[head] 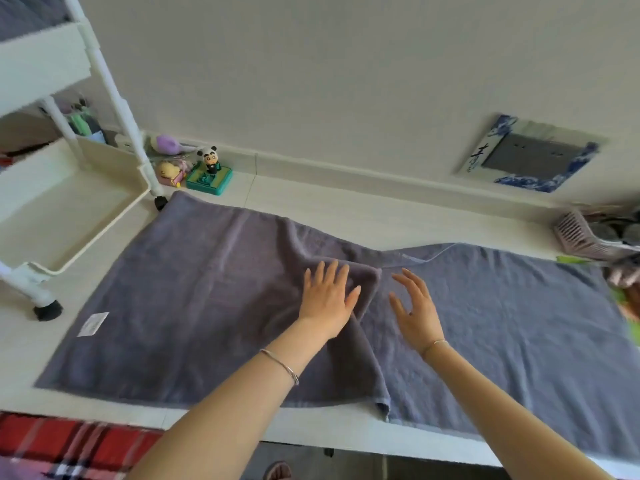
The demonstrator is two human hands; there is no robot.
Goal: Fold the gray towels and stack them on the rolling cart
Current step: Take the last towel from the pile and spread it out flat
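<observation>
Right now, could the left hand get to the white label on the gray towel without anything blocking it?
Probably yes. The left hand lies flat on the gray towel, and the white label sits on the same towel farther to the left, with only bare cloth between them. Whether the arm stretches that far is uncertain.

White table [346, 216] with gray towel [173, 306], rolling cart [69, 202], toys [207, 171], pink basket [581, 237]

We reach both bare forearms forward from the lower edge of the view. Our left hand [329, 299] lies palm down, fingers spread and pointing away from us, a thin bangle at its wrist. Our right hand [417, 308] is just beside it, apart from it, fingers loosely spread and slightly curled, palm tilted inward, a fine bracelet at the wrist.
</observation>
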